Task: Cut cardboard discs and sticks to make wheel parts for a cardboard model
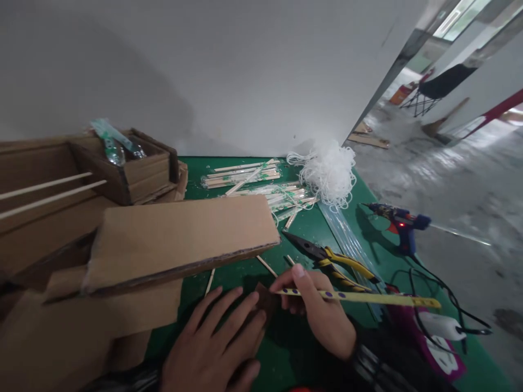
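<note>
My left hand (223,340) lies flat with its fingers spread, pressing on a small brown cardboard piece (265,302) on the green table. Most of that piece is hidden under the fingers. Pinched in my right hand (321,310) is a slim yellow pencil (368,297) with purple dots. Its tip meets the cardboard piece close to my left fingertips. Just beyond the hands lie thin wooden sticks (267,265) and long-nose pliers (330,258) with yellow and black handles. A long cardboard box (183,234) stands to the upper left of my left hand.
Wrapped chopsticks (241,177) and a heap of white cord (329,174) lie at the back by the wall. Clear glue sticks (347,234) and a blue glue gun (402,226) with its cable are at the right. More cardboard boxes (147,169) fill the left.
</note>
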A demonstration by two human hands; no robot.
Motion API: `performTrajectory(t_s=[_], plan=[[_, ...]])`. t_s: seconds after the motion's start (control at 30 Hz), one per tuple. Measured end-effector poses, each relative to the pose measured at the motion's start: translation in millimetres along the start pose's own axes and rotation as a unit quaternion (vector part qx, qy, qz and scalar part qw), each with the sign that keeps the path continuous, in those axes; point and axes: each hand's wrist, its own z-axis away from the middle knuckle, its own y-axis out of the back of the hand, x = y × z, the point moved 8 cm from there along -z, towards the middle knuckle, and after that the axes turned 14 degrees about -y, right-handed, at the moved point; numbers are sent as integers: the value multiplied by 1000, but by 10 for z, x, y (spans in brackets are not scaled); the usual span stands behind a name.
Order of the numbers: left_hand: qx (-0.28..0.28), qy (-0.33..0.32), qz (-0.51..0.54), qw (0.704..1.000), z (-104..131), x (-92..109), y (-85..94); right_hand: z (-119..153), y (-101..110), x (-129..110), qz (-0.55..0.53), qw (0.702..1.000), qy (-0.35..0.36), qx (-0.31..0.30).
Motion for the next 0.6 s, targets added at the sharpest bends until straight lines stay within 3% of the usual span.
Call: performTrajectory(t_s=[0.17,0.3,0.47,0.6], plan=[[-95,-46,-27,994,-68,5,-17,-45,17,-18,4,1000,5,12],[-91,-58,-35,994,-96,13,-1,-54,46,-43,61,997,24,44],[-91,-49,-21,994,-119,0,-19,-66,8,-31,48,999,-1,8],[-83,-43,-16,996,-132,-29,8,-73,-5,-113,71,997,28,6]])
